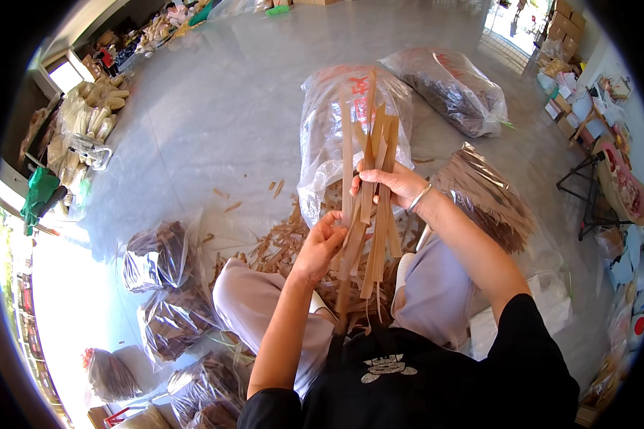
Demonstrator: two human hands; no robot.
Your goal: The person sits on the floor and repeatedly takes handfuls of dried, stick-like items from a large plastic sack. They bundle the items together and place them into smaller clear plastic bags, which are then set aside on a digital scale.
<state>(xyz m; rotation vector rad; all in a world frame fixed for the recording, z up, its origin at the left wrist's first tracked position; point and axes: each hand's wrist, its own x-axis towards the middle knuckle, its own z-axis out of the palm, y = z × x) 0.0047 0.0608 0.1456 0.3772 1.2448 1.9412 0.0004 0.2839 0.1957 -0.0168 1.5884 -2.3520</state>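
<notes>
A bunch of flat brown strips (378,155), perhaps dried leaf, stands roughly upright in my right hand (394,183), which wears a bracelet at the wrist. My left hand (322,246), lower and to the left, pinches a long thin strip (346,161) between thumb and fingers beside the bunch. Loose strips and scraps (279,244) lie heaped on the floor between and beyond my legs. Behind the hands lies a large clear plastic bag (322,107) with red printing. To the right is a pile of longer brown strips (483,198), partly in plastic.
A second filled plastic bag (451,91) lies farther back on the grey floor (220,107). Several bagged bundles (158,254) line my left side. A folding chair (617,182) and boxes (566,27) stand at the right. Other people (106,58) are far off at the upper left.
</notes>
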